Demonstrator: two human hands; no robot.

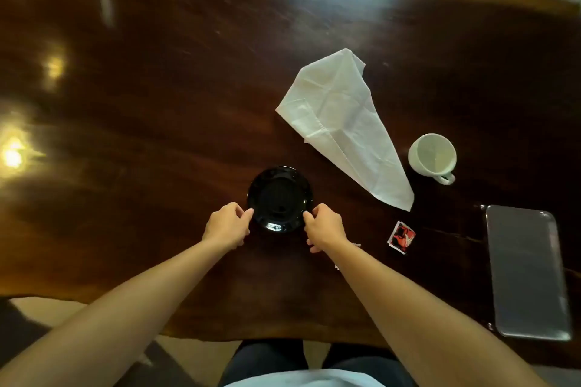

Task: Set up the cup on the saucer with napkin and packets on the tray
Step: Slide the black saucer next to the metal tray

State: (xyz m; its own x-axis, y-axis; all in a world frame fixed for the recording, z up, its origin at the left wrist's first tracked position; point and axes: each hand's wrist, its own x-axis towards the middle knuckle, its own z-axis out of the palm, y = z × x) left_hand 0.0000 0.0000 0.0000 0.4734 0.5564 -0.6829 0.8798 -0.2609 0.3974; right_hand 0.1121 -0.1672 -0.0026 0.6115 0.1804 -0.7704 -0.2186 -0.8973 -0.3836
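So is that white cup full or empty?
Empty: the cup stands upright on the table, and its open mouth shows only a bare pale inside, no liquid.

Dining spot: polished wood table (176, 97)

Outstretched left hand (227, 225), right hand (323, 226) (fingers (249, 214) curled)

Black saucer (279, 198) central; white napkin (339, 122) spread; white cup (432, 154) upright; red packet (401, 237); grey tray (528, 273) rightmost.
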